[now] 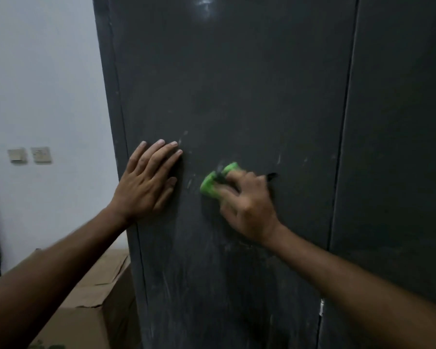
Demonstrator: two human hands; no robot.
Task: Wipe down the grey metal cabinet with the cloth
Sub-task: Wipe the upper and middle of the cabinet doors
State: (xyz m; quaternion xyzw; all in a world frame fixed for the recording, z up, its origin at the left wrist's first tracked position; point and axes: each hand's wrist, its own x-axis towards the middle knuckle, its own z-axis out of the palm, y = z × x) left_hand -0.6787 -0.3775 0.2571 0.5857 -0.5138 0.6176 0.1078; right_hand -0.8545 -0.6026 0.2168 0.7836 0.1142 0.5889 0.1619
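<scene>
The dark grey metal cabinet fills most of the view, its left door streaked with pale smears and scuffs. My right hand grips a bunched green cloth and presses it against that door at about mid height. The cloth sticks out past my fingers on the left and is partly hidden under them. My left hand lies flat on the door near its left edge, fingers straight and spread, a short way left of the cloth.
A vertical seam divides the left door from the right door. A white wall with two switch plates lies to the left. A brown cardboard box stands against the cabinet's lower left side.
</scene>
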